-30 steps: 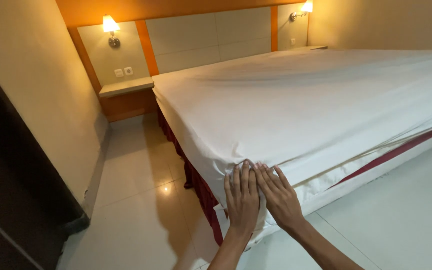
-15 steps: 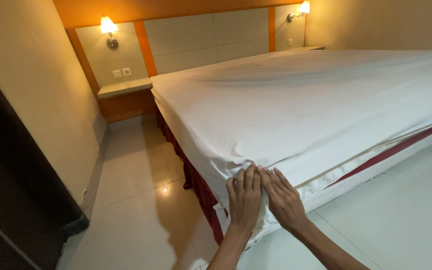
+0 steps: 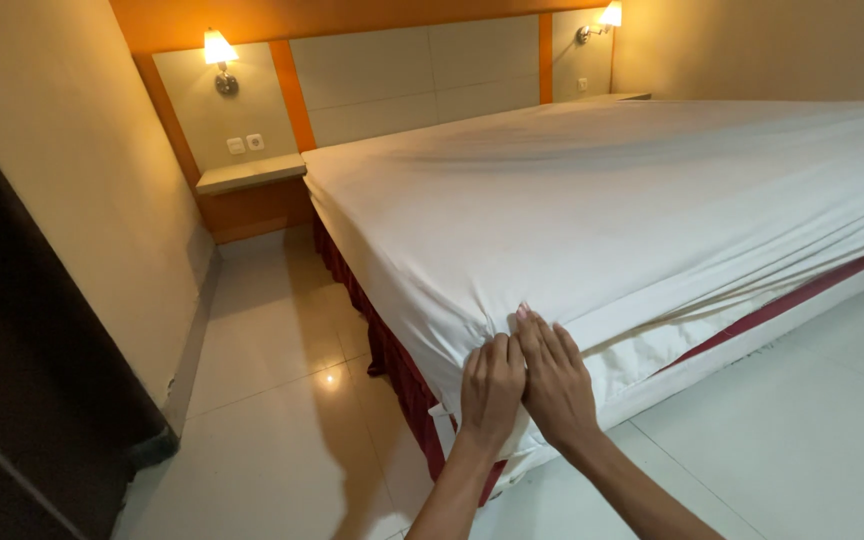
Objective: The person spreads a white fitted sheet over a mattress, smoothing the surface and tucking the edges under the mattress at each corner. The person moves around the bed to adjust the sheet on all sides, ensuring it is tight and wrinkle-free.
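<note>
Warm, dim room light. Two lit cone-shaped wall lamps, one left of the headboard (image 3: 218, 55) and one right (image 3: 607, 17), glow orange. The glossy pale tiled floor (image 3: 282, 400) shows a small glare spot. Dark left edge underexposed; focus sharp throughout.

Both hands lie side by side on the near corner of the white bed sheet (image 3: 602, 200): left hand (image 3: 492, 385) touching right hand (image 3: 555, 380). Behind, the wooden bedside shelf (image 3: 250, 173) sits left of the bed, below a wall lamp (image 3: 219, 55).
</note>
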